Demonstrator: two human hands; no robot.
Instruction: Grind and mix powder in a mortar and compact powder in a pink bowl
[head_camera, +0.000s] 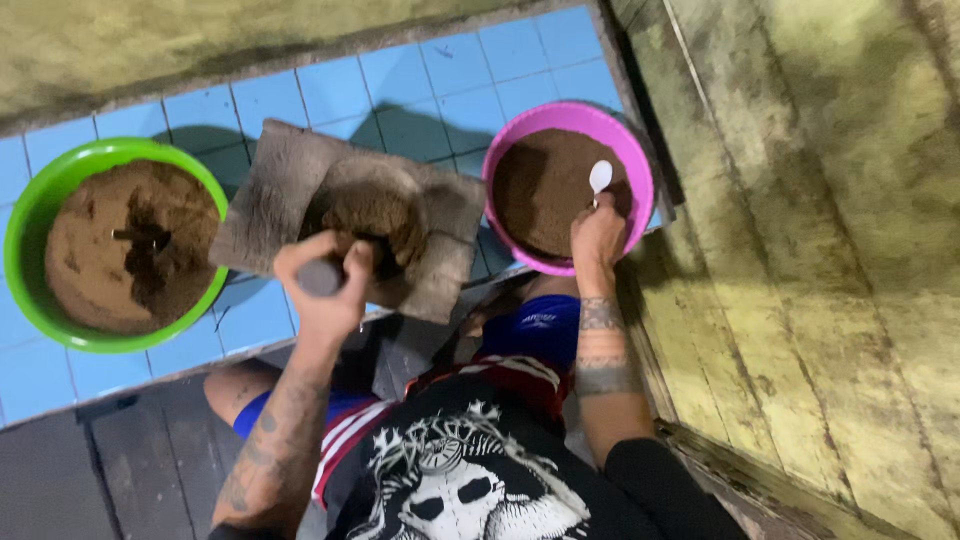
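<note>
Blue tiled floor: our left hand grips a pestle at the stone mortar; our right hand pinches a white spoon, upright over the pink bowl.

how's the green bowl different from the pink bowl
The green bowl sits far left on the blue tiles; the pink bowl sits at their right edge. The green bowl holds lighter, lumpy brown stuff with a dug-out hollow; the pink bowl's fill is darker and flatter. A white spoon, held by the right hand, dips into the pink bowl; no hand touches the green one. Both are round.
</note>
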